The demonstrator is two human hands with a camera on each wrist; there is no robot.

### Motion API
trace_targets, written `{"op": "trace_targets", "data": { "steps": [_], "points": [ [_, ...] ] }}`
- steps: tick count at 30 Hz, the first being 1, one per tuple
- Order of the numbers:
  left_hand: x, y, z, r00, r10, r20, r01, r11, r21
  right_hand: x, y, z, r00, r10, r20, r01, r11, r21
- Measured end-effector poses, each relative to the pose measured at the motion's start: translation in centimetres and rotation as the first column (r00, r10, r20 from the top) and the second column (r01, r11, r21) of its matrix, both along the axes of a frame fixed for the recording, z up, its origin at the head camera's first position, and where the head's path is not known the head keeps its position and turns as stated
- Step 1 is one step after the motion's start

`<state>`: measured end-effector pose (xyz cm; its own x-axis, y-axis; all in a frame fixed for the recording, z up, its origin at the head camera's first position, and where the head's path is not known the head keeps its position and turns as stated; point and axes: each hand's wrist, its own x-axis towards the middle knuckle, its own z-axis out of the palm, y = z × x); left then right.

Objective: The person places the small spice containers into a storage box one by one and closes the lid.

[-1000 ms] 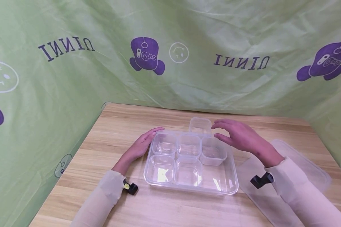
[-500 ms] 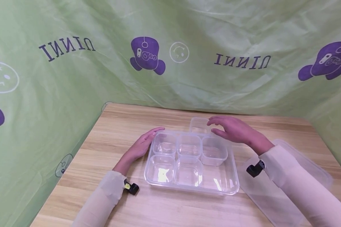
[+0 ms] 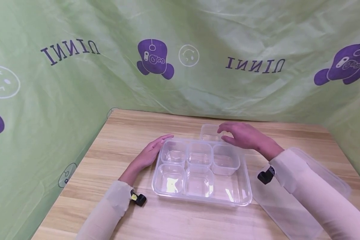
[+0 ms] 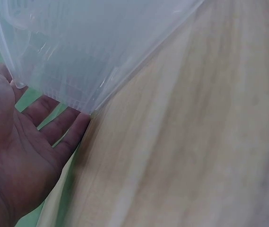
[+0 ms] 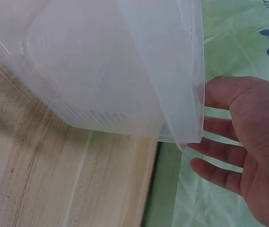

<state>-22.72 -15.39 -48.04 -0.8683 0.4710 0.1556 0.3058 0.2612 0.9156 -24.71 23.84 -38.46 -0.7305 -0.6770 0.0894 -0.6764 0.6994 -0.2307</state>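
A clear plastic tray [image 3: 228, 191] on the wooden table holds several small clear boxes [image 3: 199, 182] in two rows. Its front right section shows bare tray floor. My left hand [image 3: 149, 154] rests along the tray's back left corner, fingers extended; the left wrist view shows the fingers [image 4: 73, 135] at the tray's lower edge. Behind the tray stands another small clear box [image 3: 209, 130]. My right hand [image 3: 243, 136] is over this box's right side, thumb and fingers apart and lightly bent, fingertips right at its rim. The tray wall hides part of those fingers in the right wrist view.
A large translucent lid [image 3: 288, 203] lies on the table [image 3: 156, 223] to the right, partly under my right forearm. A green printed curtain [image 3: 180, 93] hangs behind the table and along both sides.
My right hand has moved left, from beside the small box at the back to over its right side. The left hand, the tray and the boxes have stayed in place.
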Motion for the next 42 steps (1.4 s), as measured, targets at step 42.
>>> {"op": "trace_targets", "data": {
  "steps": [42],
  "points": [
    [0.1, 0.0, 0.1, 1.0, 0.007, 0.001, -0.007, 1.0, -0.005, -1.8, 0.7, 0.4, 0.95, -0.002, 0.312, 0.024, 0.998, -0.066]
  ]
}}
